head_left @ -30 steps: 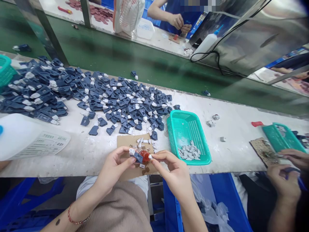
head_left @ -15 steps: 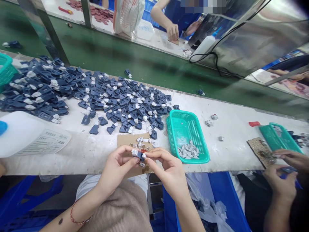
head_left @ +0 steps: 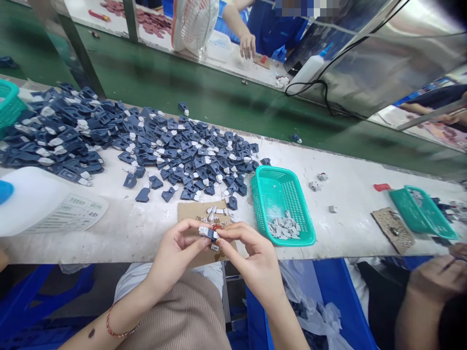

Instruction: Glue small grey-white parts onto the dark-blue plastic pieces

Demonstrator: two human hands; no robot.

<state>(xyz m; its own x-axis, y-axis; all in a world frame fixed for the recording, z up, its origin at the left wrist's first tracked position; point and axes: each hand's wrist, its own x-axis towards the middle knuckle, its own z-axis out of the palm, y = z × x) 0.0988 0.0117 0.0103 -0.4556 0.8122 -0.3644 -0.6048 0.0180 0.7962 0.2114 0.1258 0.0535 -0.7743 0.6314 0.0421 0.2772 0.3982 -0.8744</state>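
Between both hands is a small navy-and-white plastic part (head_left: 210,234), held just above the table's front edge. My left hand (head_left: 181,248) pinches its left, white end between thumb and fingers. At the other end, the thumb and forefinger of my right hand (head_left: 251,250) close on it. Under the hands lies a piece of brown cardboard (head_left: 188,212) with several small white pieces (head_left: 218,211) on it. To the right, a green basket (head_left: 309,214) holds a heap of light grey pieces (head_left: 285,227).
A large pile of navy-and-white parts (head_left: 175,141) covers the table's left and middle. A white bottle (head_left: 44,201) lies at left. Beyond runs a green conveyor belt (head_left: 146,78) carrying scattered parts. A co-worker's hands (head_left: 438,272) and another green basket (head_left: 419,218) are at right.
My hands stay nearly in place, still on the part. Loose parts on the green belt have shifted left. The right co-worker's hands have drawn back from their cardboard; the far co-worker's hand has moved left.
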